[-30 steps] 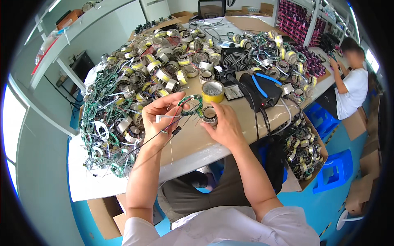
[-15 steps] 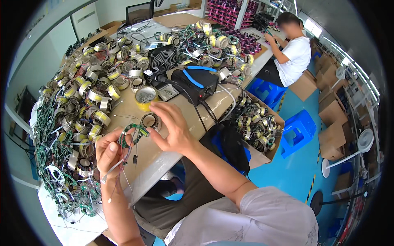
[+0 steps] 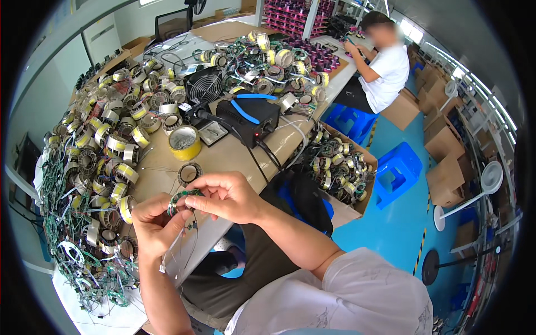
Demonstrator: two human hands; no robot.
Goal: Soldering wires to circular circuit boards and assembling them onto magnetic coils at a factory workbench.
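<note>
On the tan tabletop (image 3: 157, 166), a round yellow container (image 3: 188, 153) of small grey pieces stood beside a shallow tray (image 3: 218, 139). A black box (image 3: 268, 115) with a lit red light carried blue-handled pliers (image 3: 244, 113); a square black fan (image 3: 204, 86) stood near it. A black chair (image 3: 172, 25) was noted at the far side. At right, a person in a white shirt (image 3: 391, 70) sat beside the tabletop. A blue stool (image 3: 399, 172) stood on the blue floor (image 3: 357, 243), with cardboard boxes (image 3: 448, 180) farther right.
</note>
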